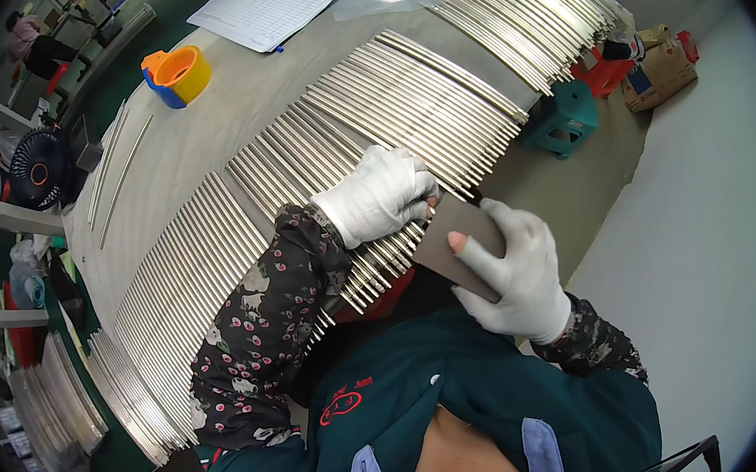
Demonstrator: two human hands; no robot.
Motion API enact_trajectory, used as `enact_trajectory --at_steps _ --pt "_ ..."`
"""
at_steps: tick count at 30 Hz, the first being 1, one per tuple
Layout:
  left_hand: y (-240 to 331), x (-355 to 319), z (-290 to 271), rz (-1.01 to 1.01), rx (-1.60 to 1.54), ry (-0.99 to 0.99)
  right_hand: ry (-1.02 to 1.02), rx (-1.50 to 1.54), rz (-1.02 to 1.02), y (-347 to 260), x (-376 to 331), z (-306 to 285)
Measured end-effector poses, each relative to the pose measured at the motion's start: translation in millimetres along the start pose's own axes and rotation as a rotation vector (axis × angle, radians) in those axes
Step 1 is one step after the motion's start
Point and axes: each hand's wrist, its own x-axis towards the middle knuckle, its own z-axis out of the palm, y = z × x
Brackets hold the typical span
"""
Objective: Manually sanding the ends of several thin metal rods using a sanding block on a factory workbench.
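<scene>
My left hand [380,195], in a white glove with bare fingertips, lies across a row of shiny metal rods [282,158]. Its fingers are curled closed at the near end of a rod, which the hand partly hides. In my right hand [526,268], gloved the same way, is a flat grey-brown rectangular block [459,238] that looks like a sanding block. The thumb presses on its top face while the other fingers hold its far edge. One corner of the block is close to my left fingertips and the rod ends; whether it touches them I cannot tell.
More rods [525,13] lie in groups along the grey table [201,130], their ends overhanging its near edge. Farther back are a yellow tape roll [186,75] in a dispenser and paper sheets [267,8]. A black fan [39,170] stands left, a teal stool [562,120] right.
</scene>
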Motion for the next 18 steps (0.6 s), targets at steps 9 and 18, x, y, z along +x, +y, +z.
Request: enact_trajectory --at_steps 9,18 --pt "-1 -2 0 -0.068 0.004 -0.015 -0.024 0.056 -0.043 5 2 7" --pt "1 5 -3 -0.083 0.025 -0.053 0.032 -0.013 0.024 2 -3 2"
